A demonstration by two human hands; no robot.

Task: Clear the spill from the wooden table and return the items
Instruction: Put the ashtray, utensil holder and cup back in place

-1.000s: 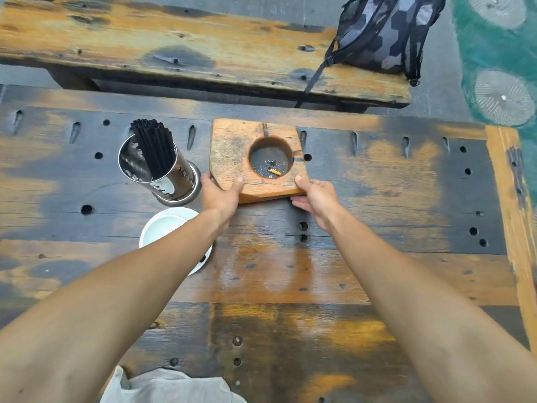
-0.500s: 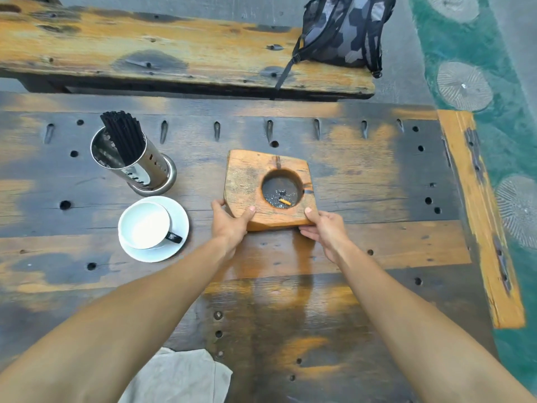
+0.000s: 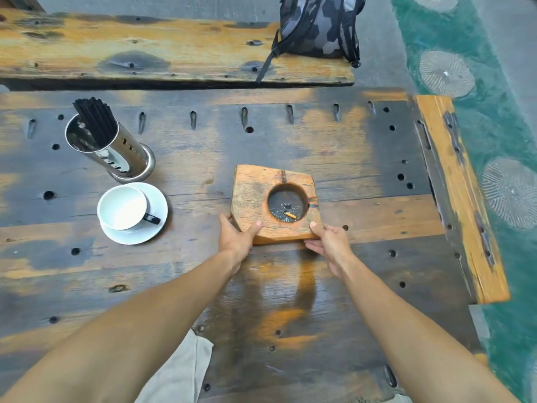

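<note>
You stood at a weathered, dark-stained plank worktop (image 3: pixel 348 158) drilled with holes, outdoors, with a matching wooden bench (image 3: pixel 145 50) beyond it and green painted ground to your right. Your left hand (image 3: pixel 236 238) clasped the near left corner of a chunky square block of orange wood with a round ash-filled hollow, an ashtray (image 3: pixel 252 196), thumb on top; your right hand (image 3: pixel 327 245) gripped its near right corner the same way. The block sat at the middle of the worktop, whether just lifted or resting I could not tell.

Nearer you, the boards showed a damp, glossy sheen (image 3: pixel 279 289) but no standing puddle, so the wiping looked largely done. A pale crumpled cloth (image 3: pixel 180 373) lay at the near edge. To your left, a white ceramic cup on its saucer (image 3: pixel 130 212) and a perforated steel canister of black straws (image 3: pixel 113 146) stood near each other, seemingly already returned. I judged setting down the ashtray and putting away the cloth were what remained.

A grey hexagon-patterned backpack (image 3: pixel 316 24) rested on the bench. No brand, label or writing was legible anywhere.
</note>
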